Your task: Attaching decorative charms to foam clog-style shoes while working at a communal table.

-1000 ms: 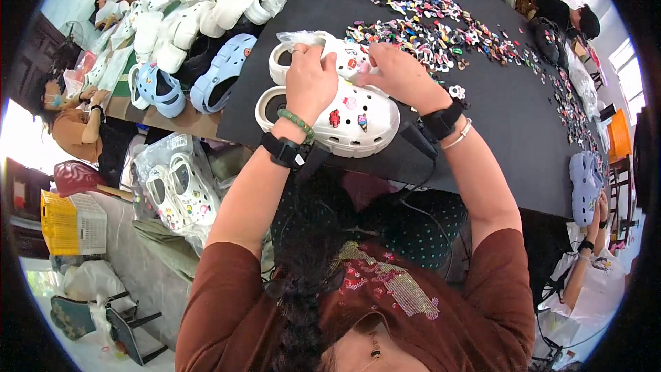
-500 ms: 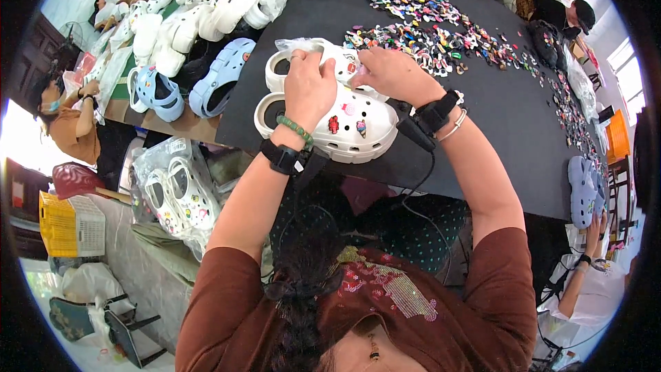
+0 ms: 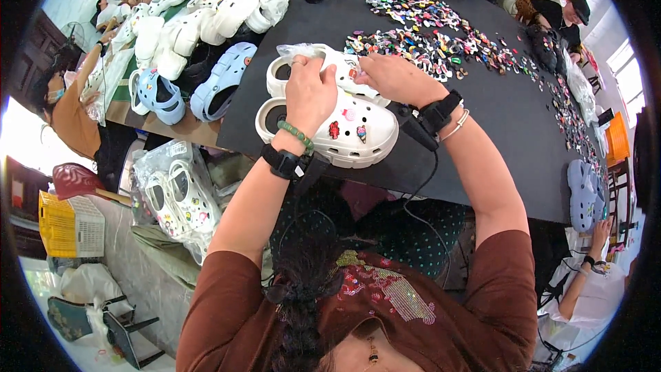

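Note:
Two white clogs lie side by side on the black table in front of me. The near clog [image 3: 375, 139] carries several charms on its upper, among them a red one, a pink one and an ice-cream-shaped one. Behind it, the far clog [image 3: 339, 62] has charms too and is partly covered by my hands. My left hand [image 3: 311, 89] curls around the far clog's strap side, a bit of clear plastic beside its fingers. At that clog's toe, my right hand [image 3: 401, 78] is closed with the fingertips against the upper; what they pinch is hidden.
Many small colourful charms [image 3: 430, 48] are spread across the table's far and right parts. A pile of white clogs [image 3: 227, 7] and a pair of light blue clogs [image 3: 160, 93] stand at left. Blue-grey clogs [image 3: 582, 193] lie at the right edge, near a co-worker's hand [image 3: 602, 232].
My hands stay at the far clog, with the right fingers curled slightly more. The co-worker at left has stretched an arm toward the table's far side.

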`<state>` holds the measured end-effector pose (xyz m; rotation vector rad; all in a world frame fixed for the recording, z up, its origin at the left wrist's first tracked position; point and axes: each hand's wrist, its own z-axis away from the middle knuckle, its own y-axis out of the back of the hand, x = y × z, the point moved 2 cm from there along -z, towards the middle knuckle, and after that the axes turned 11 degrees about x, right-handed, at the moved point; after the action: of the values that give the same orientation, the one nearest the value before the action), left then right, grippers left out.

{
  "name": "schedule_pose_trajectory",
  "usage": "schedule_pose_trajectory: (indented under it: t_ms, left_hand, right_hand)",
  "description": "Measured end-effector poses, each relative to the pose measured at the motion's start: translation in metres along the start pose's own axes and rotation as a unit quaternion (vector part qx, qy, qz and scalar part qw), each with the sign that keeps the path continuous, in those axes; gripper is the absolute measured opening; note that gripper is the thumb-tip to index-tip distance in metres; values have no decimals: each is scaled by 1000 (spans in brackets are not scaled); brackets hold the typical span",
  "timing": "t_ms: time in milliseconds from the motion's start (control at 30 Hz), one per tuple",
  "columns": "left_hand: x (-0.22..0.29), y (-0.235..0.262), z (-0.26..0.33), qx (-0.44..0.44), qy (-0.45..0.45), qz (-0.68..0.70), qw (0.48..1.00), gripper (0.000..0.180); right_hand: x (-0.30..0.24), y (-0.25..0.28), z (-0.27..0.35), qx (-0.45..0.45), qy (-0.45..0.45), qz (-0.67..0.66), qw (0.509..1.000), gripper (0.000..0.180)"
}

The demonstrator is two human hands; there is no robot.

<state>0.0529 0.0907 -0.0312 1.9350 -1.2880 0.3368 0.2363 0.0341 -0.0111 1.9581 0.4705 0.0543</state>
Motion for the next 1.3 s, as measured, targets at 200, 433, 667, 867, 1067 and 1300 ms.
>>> schedule_pose_trajectory:
  t_ms: [200, 433, 667, 867, 1067, 1300]
  left_hand:
    - [0, 2, -2, -12, -5, -3, 1000, 21]
    - [0, 1, 0, -3, -5, -4, 1000, 21]
    - [1, 3, 0, -6, -6, -3, 1000, 21]
    - [1, 1, 1, -8, 2, -10, 1000, 21]
    - [-1, 0, 1, -3, 8, 0, 1000, 21]
    - [-3, 4, 2, 12, -2, -4, 1000, 21]
  right_hand:
    - [1, 0, -1, -19, 7, 0, 1000, 34]
    - [3, 0, 0, -23, -10, -32, 999, 32]
    - [10, 0, -2, -40, -27, -89, 995, 30]
    - [40, 5, 9, 19, -109, -207, 972, 29]
    - [62, -7, 45, 24, -253, -322, 912, 34]
    - [109, 14, 74, 129, -386, -231, 884, 35]
